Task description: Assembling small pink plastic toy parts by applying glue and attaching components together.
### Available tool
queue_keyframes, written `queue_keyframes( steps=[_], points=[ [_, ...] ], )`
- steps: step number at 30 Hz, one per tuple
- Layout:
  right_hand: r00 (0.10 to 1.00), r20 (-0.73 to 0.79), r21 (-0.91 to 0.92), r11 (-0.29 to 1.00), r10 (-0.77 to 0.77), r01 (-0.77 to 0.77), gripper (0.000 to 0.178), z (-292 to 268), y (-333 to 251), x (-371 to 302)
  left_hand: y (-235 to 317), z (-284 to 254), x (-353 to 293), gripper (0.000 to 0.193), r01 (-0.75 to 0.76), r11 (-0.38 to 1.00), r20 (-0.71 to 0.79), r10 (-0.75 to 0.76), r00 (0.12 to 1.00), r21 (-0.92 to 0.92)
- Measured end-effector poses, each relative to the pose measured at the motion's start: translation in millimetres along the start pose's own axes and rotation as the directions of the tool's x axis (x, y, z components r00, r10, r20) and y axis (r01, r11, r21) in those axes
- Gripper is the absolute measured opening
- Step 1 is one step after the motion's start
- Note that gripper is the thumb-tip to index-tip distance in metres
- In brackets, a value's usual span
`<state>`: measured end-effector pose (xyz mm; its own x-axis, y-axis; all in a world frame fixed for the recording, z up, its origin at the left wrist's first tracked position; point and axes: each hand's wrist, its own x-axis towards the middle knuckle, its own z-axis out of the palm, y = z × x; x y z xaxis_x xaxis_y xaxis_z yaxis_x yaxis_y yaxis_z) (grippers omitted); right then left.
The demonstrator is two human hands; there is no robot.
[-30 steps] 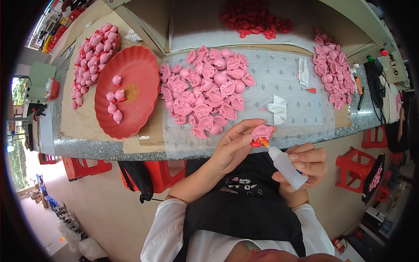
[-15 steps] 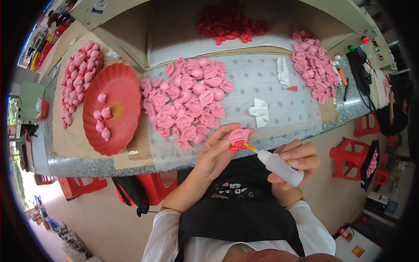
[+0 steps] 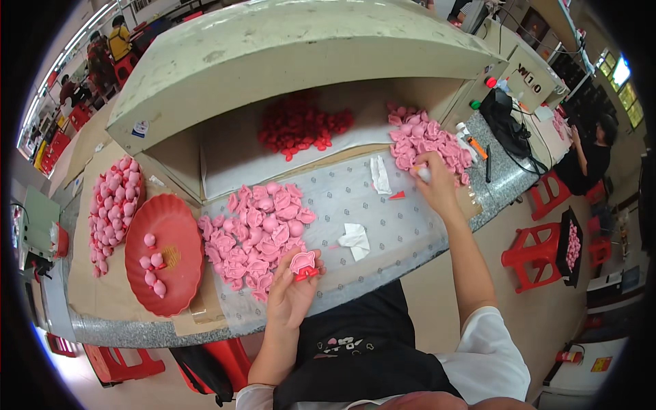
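Here we are at the bench, and the left hand (image 3: 290, 295) is up near the front edge, thumb and fingers pinching a pink shell-like piece (image 3: 303, 260) with a small red part (image 3: 305, 273) at its lower edge. It sits just off the near right side of a big heap of pink pieces (image 3: 254, 236), hollow face tilted up. Over to the far right, the right hand (image 3: 438, 183) is stretched out at the front of a second pink pile (image 3: 422, 135)! Its fingers are curled round a whitish bottle (image 3: 424, 174), mostly hidden (from here I can't tell whether it touches the pile).

Between the hands, the patterned sheet (image 3: 403, 229) carries a crumpled white tissue (image 3: 355, 242), a white paper strip (image 3: 379, 175) and, just beside that strip, a red pointed scrap (image 3: 397, 196). Left of the big heap stands a red scalloped dish (image 3: 183, 222) with a handful of round pink figures (image 3: 150, 278) in it, and beyond it a crowded batch of pink-and-red figures (image 3: 113, 212). Under the grey-green hood (image 3: 307, 61), red pieces (image 3: 304, 126) lie heaped in the shade. What a spread of pink!
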<state>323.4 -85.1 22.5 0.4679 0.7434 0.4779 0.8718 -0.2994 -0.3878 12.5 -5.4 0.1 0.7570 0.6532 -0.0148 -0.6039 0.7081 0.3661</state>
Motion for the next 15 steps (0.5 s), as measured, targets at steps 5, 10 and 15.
queue_keyframes(
  steps=[5,10,15],
  points=[
    [0.980,0.171,-0.259,0.956,-0.099,0.141,0.029,4.4,3.1,13.4,1.2,-0.1,-3.5,0.039,0.014,1.000,0.007,-0.014,1.000,0.005],
    [0.983,0.172,0.307,0.944,0.066,-0.117,0.027,4.2,-19.6,-9.7,1.0,-4.1,4.0,0.039,0.027,1.000,-0.054,-0.028,0.998,-0.009],
    [0.849,0.525,0.370,0.880,0.067,-0.298,0.023,-4.3,-35.8,-41.9,-3.2,-3.1,13.5,0.040,0.100,0.989,0.067,-0.093,0.993,-0.111]
  ],
)
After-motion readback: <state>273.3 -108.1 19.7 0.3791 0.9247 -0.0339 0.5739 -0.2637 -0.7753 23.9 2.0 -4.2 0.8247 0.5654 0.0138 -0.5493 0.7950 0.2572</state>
